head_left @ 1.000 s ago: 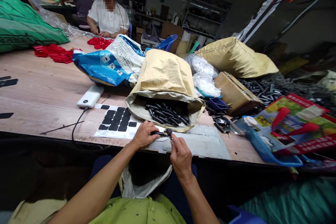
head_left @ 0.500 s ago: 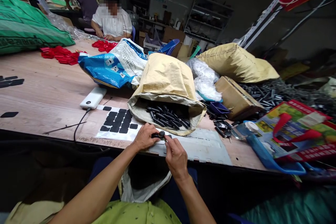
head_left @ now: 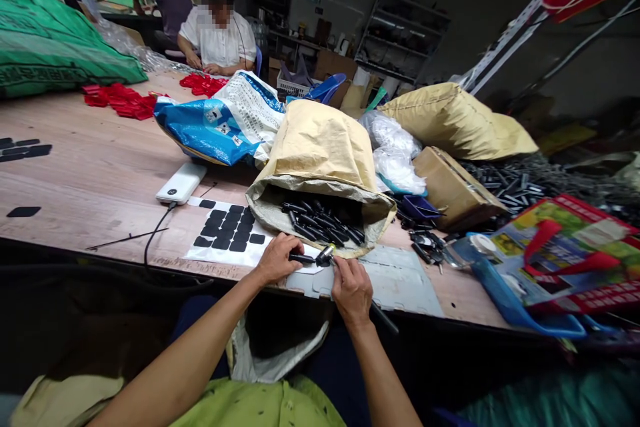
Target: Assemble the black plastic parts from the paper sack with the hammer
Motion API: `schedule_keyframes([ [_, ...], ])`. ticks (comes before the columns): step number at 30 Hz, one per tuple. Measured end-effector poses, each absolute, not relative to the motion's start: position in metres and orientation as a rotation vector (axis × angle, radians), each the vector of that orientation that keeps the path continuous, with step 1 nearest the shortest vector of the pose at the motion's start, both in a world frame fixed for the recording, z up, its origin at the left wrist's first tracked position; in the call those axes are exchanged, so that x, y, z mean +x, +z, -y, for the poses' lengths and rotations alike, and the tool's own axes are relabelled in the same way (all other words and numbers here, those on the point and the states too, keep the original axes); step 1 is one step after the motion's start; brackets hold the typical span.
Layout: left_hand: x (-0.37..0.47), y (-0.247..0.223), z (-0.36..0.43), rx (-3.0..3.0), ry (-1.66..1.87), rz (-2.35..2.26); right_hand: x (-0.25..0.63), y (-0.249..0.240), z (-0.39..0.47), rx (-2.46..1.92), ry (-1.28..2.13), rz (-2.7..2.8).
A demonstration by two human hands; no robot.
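Note:
At the table's front edge, my left hand (head_left: 278, 259) is closed on a black cylindrical part (head_left: 303, 258). A shiny dark round piece (head_left: 325, 255) sits at that part's right end, between my two hands. My right hand (head_left: 352, 288) is pinched beside this piece; what its fingers hold is too small to name. A dark rod (head_left: 384, 317) shows below and right of my right hand. Just behind the hands lies an open tan sack (head_left: 323, 140) with many black parts (head_left: 320, 221) in its mouth. Black rounded pads (head_left: 231, 227) lie on a white sheet to the left.
On the wooden table (head_left: 100, 180) are a white power bank (head_left: 181, 183) with a cable, a blue-and-white bag (head_left: 220, 123), red pieces (head_left: 120, 100) and a green sack (head_left: 60, 47). A cardboard box (head_left: 453, 190) and a blue tray (head_left: 525, 313) stand right. Two people sit behind.
My right hand has moved right, away from my left hand. The black part now shows more of its length, and a dark rod has appeared by my right hand. The view has shifted slightly.

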State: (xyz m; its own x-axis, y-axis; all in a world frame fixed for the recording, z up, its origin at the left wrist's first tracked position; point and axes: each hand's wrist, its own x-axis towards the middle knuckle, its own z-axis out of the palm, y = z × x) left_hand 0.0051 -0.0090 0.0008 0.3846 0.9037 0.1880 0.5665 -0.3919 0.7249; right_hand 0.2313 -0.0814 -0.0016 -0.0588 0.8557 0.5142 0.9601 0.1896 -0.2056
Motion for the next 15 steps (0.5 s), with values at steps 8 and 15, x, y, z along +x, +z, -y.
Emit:
schedule_keyframes([
  [8, 0.004, 0.003, 0.011, 2.084, 0.789, -1.258, 0.223, 0.002, 0.081, -1.835, -0.298, 1.938],
  [15, 0.003, 0.002, 0.01, 2.09, 0.801, -1.234, 0.219, 0.009, 0.075, -1.943, -0.177, 1.869],
])
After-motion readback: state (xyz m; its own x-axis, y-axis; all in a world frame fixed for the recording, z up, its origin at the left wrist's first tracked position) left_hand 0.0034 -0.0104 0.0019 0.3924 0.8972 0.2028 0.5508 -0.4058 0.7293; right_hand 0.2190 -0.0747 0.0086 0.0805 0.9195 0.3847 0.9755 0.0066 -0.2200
